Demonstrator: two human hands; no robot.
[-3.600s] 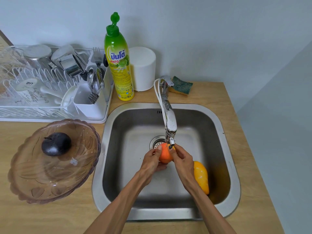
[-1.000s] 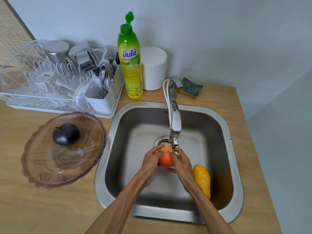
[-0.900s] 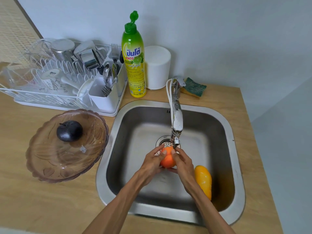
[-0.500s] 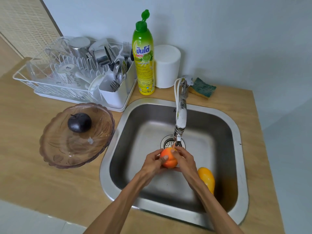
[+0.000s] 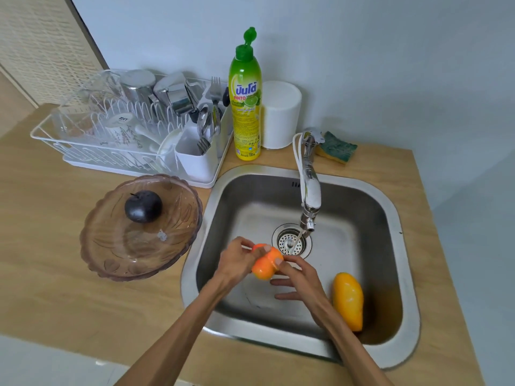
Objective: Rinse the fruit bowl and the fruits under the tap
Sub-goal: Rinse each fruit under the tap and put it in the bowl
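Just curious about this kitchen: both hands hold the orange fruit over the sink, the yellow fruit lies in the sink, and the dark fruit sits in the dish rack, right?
Not quite. In the head view the dark fruit sits in the fruit bowl, not the dish rack. The rest holds.

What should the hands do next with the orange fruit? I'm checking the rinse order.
Probably carry the orange fruit left and set it in the fruit bowl beside the dark fruit. Both the left hand and the right hand hold it beside the tap's stream, not under it, and the yellow fruit waits in the sink.
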